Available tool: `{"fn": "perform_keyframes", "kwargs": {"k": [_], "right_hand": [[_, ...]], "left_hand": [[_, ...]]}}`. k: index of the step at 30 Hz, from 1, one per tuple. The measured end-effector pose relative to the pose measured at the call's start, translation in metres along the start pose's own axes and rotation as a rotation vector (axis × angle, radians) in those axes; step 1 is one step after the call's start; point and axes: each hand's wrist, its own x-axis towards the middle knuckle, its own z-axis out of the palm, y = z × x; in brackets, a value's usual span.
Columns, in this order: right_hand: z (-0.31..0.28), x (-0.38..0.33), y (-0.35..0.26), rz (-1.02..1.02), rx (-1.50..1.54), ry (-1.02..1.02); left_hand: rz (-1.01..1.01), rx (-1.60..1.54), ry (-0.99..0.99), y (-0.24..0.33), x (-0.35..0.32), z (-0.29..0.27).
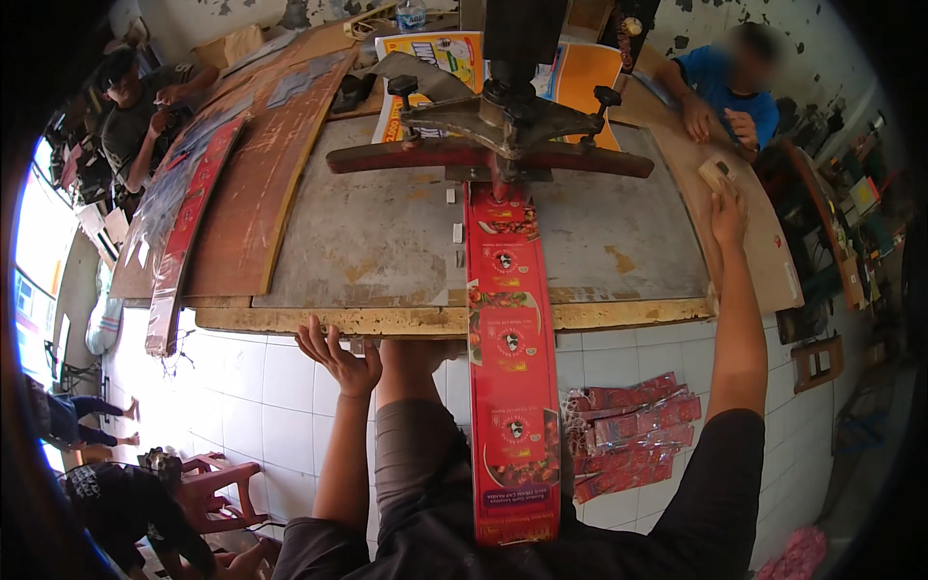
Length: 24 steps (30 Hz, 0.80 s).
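My left hand (pixel 338 362) is open below the table's front edge, fingers spread, palm up, holding nothing. My right hand (pixel 728 215) reaches to the far right, its fingers closed on a small tan block (pixel 716 174) on the brown board. Between my arms runs a long strip of red printed packaging (pixel 510 372), from under the press head over the table edge towards my lap. A dark metal press head (pixel 503 130) with a wide crossbar stands over the strip's far end. Small pale pieces (pixel 458 233) lie left of the strip on the worn grey tabletop (pixel 377 227).
A plastic-covered red strip (pixel 193 232) lies on brown boards (pixel 256 213) at left. Bundles of red packets (pixel 633 425) rest on the tiled floor. Co-workers sit at far left and far right; one in blue (pixel 720 82) has hands near mine. A pink stool (pixel 217 488) stands lower left.
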Motion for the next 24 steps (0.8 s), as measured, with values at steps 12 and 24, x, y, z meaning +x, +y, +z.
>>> {"fn": "perform_keyframes", "kwargs": {"k": [12, 24], "right_hand": [[-0.005, 0.001, 0.012, 0.250, 0.449, -0.213], [0.000, 0.000, 0.019, 0.202, 0.479, -0.208]], "left_hand": [[-0.044, 0.026, -0.004, 0.003, -0.003, 0.012], [-0.019, 0.037, -0.015, -0.001, -0.005, 0.010]]}}
